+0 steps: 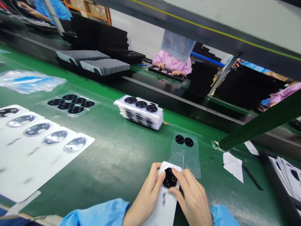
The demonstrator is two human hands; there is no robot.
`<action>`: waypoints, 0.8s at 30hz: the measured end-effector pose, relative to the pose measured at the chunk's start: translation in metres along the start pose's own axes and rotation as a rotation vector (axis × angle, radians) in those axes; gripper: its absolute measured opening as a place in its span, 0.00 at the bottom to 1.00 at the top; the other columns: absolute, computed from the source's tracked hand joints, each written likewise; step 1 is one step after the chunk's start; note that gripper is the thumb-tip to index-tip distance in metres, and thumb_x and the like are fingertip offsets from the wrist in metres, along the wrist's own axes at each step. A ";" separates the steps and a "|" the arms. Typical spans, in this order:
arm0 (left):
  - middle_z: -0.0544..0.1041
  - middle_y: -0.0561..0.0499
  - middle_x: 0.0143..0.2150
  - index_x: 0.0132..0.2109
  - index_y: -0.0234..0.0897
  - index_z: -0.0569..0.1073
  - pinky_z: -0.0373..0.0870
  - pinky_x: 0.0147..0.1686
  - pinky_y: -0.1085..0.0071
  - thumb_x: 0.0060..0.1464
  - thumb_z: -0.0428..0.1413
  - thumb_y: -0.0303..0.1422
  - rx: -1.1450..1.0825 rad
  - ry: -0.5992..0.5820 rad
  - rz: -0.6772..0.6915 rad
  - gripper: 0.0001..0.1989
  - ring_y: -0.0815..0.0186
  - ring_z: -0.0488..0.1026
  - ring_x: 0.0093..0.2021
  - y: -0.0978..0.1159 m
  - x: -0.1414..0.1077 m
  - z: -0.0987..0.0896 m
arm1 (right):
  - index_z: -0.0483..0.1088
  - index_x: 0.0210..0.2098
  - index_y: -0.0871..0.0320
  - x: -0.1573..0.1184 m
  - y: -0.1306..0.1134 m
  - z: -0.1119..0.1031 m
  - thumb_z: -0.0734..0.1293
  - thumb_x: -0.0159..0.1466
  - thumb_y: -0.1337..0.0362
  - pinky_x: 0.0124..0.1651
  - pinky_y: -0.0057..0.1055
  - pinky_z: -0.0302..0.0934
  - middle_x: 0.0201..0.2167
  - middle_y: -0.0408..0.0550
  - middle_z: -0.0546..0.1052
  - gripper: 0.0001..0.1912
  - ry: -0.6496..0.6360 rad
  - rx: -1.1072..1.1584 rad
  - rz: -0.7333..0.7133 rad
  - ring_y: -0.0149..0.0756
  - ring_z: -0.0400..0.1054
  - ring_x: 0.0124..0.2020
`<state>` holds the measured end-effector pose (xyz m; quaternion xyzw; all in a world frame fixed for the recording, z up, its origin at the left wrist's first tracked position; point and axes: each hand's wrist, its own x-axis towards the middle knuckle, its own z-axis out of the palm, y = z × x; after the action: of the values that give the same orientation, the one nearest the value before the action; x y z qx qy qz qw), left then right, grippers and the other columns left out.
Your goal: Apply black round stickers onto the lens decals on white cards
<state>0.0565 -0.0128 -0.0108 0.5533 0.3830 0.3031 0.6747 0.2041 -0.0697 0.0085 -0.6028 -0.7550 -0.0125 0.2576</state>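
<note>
One black disc on the panel, with eleven more in plain sight on sheets and stack

The white panel (162,208) is at the bench's (110,160) near edge, one octagonal black disc (168,179) at its upper end. The left hand's (144,196) fingers are clamped on the panel's left edge. The right hand's (194,196) index finger and thumb are apart, touching the disc's right side; whether they grip it, I cannot tell.

Just beyond, a clear sheet (181,160) carries two discs. Three show on top of a white stack (141,116), and six lie on a second clear sheet (85,109) farther left. Five white plates (47,157) overlap at left, each with one octagonal area.

Dark marks below the held disc resemble writing, too small to read; those on the plates are blurred.

At the back, a black tray (101,77) holds two rows of upright panels (115,66). Another black tray (270,179), at right, holds loose white panels (284,175), too overlapped to count.
</note>
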 end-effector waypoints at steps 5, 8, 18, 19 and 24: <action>0.71 0.53 0.36 0.43 0.40 0.61 0.61 0.40 0.68 0.62 0.45 0.45 -0.058 0.036 -0.008 0.13 0.62 0.67 0.38 0.000 0.001 -0.002 | 0.65 0.54 0.60 -0.008 0.000 0.002 0.60 0.68 0.62 0.35 0.28 0.70 0.39 0.52 0.76 0.16 0.081 0.039 -0.007 0.38 0.74 0.37; 0.71 0.53 0.35 0.44 0.40 0.60 0.61 0.36 0.69 0.62 0.45 0.45 -0.082 0.043 -0.021 0.13 0.63 0.67 0.36 -0.001 0.001 -0.001 | 0.66 0.54 0.59 -0.013 -0.002 0.004 0.59 0.67 0.67 0.37 0.27 0.71 0.43 0.52 0.77 0.16 0.131 0.106 0.027 0.37 0.75 0.37; 0.73 0.51 0.41 0.48 0.40 0.59 0.64 0.37 0.69 0.61 0.48 0.46 -0.177 0.013 -0.031 0.16 0.63 0.70 0.38 0.000 0.002 -0.002 | 0.65 0.57 0.55 -0.018 -0.003 0.010 0.58 0.65 0.73 0.43 0.27 0.72 0.48 0.48 0.77 0.22 0.246 0.170 0.040 0.37 0.76 0.41; 0.73 0.51 0.41 0.48 0.40 0.60 0.64 0.36 0.69 0.60 0.48 0.46 -0.179 0.022 -0.028 0.17 0.63 0.70 0.38 -0.001 0.002 -0.003 | 0.64 0.57 0.55 -0.018 -0.002 0.010 0.58 0.65 0.73 0.43 0.26 0.72 0.48 0.48 0.76 0.22 0.254 0.174 0.035 0.37 0.75 0.43; 0.73 0.52 0.38 0.47 0.40 0.61 0.62 0.31 0.71 0.59 0.49 0.48 -0.191 0.052 -0.017 0.17 0.64 0.70 0.34 -0.008 0.002 -0.004 | 0.64 0.58 0.55 -0.018 -0.001 0.010 0.58 0.64 0.74 0.42 0.26 0.72 0.48 0.49 0.76 0.23 0.232 0.203 0.042 0.36 0.76 0.42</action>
<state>0.0543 -0.0104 -0.0191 0.4751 0.3743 0.3469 0.7168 0.2019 -0.0826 -0.0069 -0.5838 -0.7049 -0.0001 0.4029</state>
